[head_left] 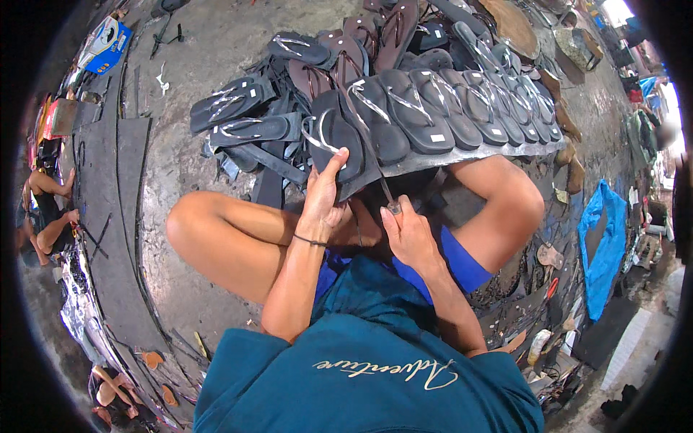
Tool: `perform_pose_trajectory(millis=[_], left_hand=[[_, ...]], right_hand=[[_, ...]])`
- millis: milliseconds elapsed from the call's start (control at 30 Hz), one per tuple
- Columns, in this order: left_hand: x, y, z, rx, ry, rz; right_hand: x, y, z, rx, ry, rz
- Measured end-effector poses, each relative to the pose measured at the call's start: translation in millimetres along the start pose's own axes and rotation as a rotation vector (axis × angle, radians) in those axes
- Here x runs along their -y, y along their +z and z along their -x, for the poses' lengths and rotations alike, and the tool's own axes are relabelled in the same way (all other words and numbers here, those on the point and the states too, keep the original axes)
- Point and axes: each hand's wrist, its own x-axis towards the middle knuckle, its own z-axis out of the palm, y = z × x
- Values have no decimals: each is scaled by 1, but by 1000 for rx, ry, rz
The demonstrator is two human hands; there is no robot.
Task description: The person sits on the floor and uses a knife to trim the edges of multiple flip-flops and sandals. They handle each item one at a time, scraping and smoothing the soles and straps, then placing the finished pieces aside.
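My left hand (324, 192) grips the near end of a black flip-flop (338, 137) with a pale, shiny strap, its thumb pressed on the sole. In my right hand (413, 232) is a long, thin-bladed knife (372, 155), held by its short handle. The blade points away from me, along the right side of the gripped flip-flop. Directly right of the blade begins a row of several black flip-flops (419, 108) with silvery straps, lying side by side along a dark sheet (473, 154). Some soles carry small white labels.
Loose flip-flops (256, 130) and brown ones (397, 32) pile up behind and left of the row. Long dark rubber strips (130, 209) lie on the left floor. A blue cloth (603, 245) lies at right. Another person (52, 198) sits at the far left.
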Motion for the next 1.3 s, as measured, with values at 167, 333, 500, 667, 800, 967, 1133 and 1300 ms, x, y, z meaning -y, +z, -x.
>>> perform_pose_trajectory(millis=[167, 333, 500, 667, 800, 967, 1133, 1300], left_hand=[[12, -6, -4, 6, -23, 119], [19, -8, -4, 28, -30, 189], [14, -4, -2, -11, -82, 193], [19, -5, -4, -6, -77, 235], [15, -2, 6, 14, -78, 225], [14, -3, 10, 41, -97, 266], [10, 1, 17, 65, -105, 359], [-1, 11, 30, 82, -149, 386]], right_hand=[[-9, 15, -30, -29, -4, 132], [-37, 21, -64, 99, 4, 280], [-33, 22, -78, 64, -33, 359], [-47, 36, -92, 62, -75, 455], [-52, 45, -109, 34, -278, 515], [-54, 64, -120, -295, -503, 460], [-41, 77, -137, -313, -474, 393], [-23, 76, -140, -274, -382, 312]])
